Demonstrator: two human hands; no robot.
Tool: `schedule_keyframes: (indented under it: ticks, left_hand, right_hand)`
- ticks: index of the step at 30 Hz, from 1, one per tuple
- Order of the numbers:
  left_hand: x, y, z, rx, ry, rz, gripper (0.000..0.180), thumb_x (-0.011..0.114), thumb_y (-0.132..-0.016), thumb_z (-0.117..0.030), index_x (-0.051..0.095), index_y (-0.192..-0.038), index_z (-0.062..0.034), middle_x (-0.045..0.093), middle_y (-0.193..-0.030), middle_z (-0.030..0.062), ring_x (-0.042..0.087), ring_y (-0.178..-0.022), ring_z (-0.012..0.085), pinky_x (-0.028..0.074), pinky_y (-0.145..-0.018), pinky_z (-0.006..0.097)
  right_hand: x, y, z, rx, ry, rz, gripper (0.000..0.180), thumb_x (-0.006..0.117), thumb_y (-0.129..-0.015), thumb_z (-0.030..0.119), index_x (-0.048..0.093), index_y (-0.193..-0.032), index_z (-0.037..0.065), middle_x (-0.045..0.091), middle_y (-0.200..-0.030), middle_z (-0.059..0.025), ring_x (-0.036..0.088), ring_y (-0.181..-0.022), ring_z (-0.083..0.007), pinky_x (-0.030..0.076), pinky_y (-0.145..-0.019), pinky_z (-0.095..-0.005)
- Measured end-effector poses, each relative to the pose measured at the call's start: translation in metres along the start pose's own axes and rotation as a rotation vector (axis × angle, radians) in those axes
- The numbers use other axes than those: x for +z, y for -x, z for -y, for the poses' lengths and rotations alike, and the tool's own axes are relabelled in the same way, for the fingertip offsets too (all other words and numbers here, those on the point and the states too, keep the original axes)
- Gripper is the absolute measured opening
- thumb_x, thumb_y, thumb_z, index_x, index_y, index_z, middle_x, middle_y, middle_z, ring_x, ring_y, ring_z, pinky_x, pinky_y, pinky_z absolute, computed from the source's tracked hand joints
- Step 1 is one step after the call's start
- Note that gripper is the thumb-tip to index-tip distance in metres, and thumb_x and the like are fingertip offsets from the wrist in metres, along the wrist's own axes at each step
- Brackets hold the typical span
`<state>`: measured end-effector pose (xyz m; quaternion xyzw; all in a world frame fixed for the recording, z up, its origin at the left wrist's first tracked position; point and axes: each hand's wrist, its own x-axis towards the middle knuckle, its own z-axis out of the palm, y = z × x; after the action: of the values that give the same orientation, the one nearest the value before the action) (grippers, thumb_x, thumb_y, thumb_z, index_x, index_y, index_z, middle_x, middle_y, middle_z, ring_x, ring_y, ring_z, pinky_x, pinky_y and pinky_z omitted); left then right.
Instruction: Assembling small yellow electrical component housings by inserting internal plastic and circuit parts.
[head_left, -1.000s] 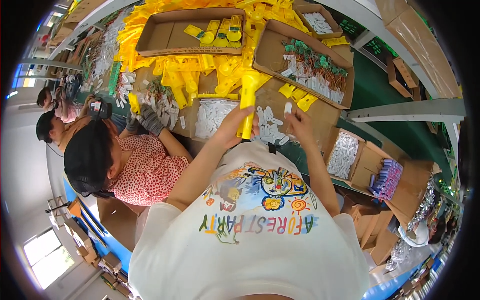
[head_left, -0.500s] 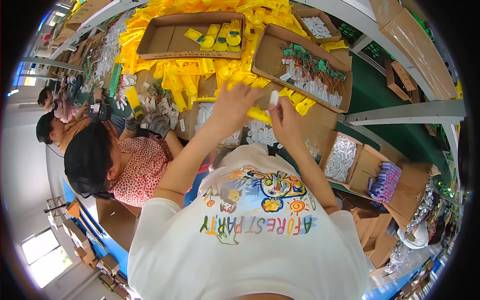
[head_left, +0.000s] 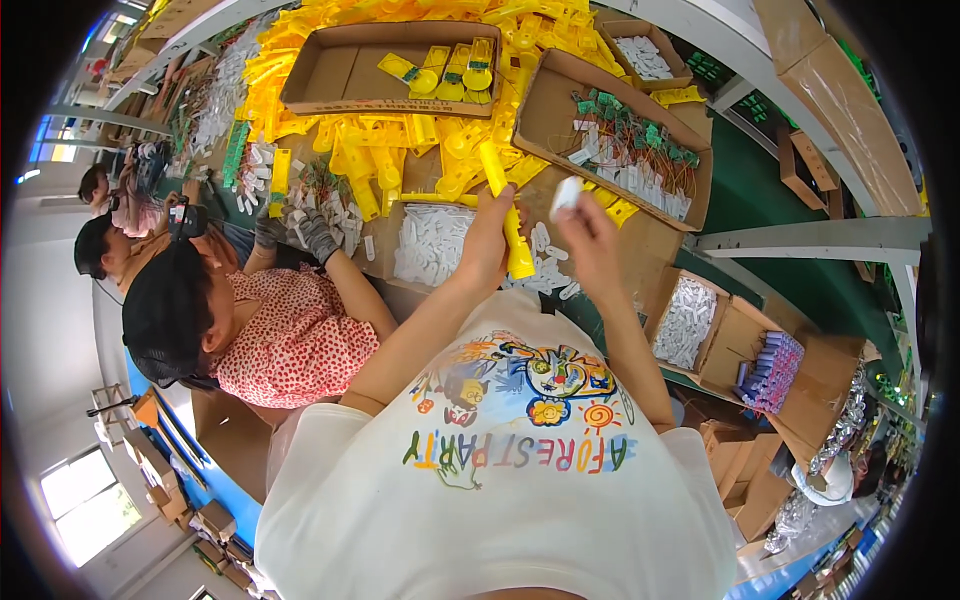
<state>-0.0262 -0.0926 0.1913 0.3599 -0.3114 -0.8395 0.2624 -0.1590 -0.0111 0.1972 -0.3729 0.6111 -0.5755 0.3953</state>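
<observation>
My left hand [head_left: 486,238] is closed round a long yellow plastic housing [head_left: 520,262], which stands tilted with its upper end pointing away from me. To its right, my right hand [head_left: 592,240] pinches a small white plastic piece [head_left: 566,197] between thumb and fingertips. The two hands are apart. Beneath them, loose white plastic pieces [head_left: 545,258] lie on the table, and a cardboard box of similar white pieces [head_left: 430,243] stands beside my left forearm.
Beyond my hands a cardboard tray [head_left: 340,75] holds several yellow housings, amid a large yellow heap [head_left: 380,150]. Another tray [head_left: 545,100] holds green circuit boards wired to white parts. A gloved co-worker [head_left: 300,330] sits at left. Purple cylindrical cells [head_left: 770,370] lie in a box at right.
My hands have moved apart, the right one shifting right with the white piece. The yellow housing has turned from nearly level to upright in my left hand.
</observation>
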Motion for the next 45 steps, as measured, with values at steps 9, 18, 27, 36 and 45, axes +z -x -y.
schedule_keyframes:
  ticks: [9,18,27,36,45]
  left_hand:
    - [0.013,0.014,0.0,-0.02,-0.047,0.034,0.046,0.031,-0.098,-0.043,0.044,-0.128,-0.0107,0.051,-0.097,0.0054,0.052,-0.088,0.0136,0.045,-0.079,0.027]
    - [0.007,0.013,0.006,0.094,-0.313,0.175,0.041,0.039,-0.097,-0.033,0.038,-0.13,-0.0103,0.046,-0.108,0.008,0.046,-0.101,0.0152,0.039,-0.085,0.026]
    - [0.007,0.011,0.003,0.098,-0.303,0.111,0.043,0.049,-0.092,-0.022,0.031,-0.129,-0.0086,0.051,-0.101,0.0072,0.053,-0.089,0.0143,0.045,-0.07,0.026]
    - [0.025,0.022,-0.002,0.498,-0.619,-0.019,0.056,0.068,-0.075,-0.004,0.038,-0.121,-0.0038,0.056,-0.081,0.0036,0.056,-0.069,0.0126,0.046,-0.063,0.026]
    - [0.008,0.023,-0.024,0.356,-0.51,0.148,0.058,0.071,-0.073,-0.005,0.041,-0.122,-0.0023,0.058,-0.082,0.0034,0.054,-0.069,0.0089,0.045,-0.062,0.022]
  right_hand:
    - [0.008,0.011,0.003,0.172,-0.167,0.336,0.012,0.059,-0.086,0.014,0.059,-0.086,0.002,0.056,-0.074,0.0023,0.049,-0.066,-0.0047,0.039,-0.06,-0.0214]
    - [0.004,0.014,0.0,0.055,-0.105,0.312,0.009,0.062,-0.084,0.013,0.058,-0.085,0.005,0.05,-0.068,0.0047,0.043,-0.058,-0.0035,0.034,-0.05,-0.0181]
    - [-0.013,0.002,0.0,0.21,-0.475,0.212,0.064,0.02,-0.096,0.054,0.043,-0.133,0.007,0.039,-0.09,0.0028,0.037,-0.078,-0.0078,0.032,-0.069,-0.0218]
    - [0.005,0.012,0.01,0.127,-0.495,0.112,0.064,0.016,-0.096,0.053,0.038,-0.136,0.008,0.044,-0.104,-0.0047,0.045,-0.095,-0.0142,0.038,-0.084,-0.0285]
    - [-0.019,0.006,-0.007,0.438,-0.727,0.55,0.052,0.028,-0.096,0.05,0.048,-0.117,0.007,0.048,-0.07,0.0001,0.045,-0.06,-0.0096,0.037,-0.059,-0.0216]
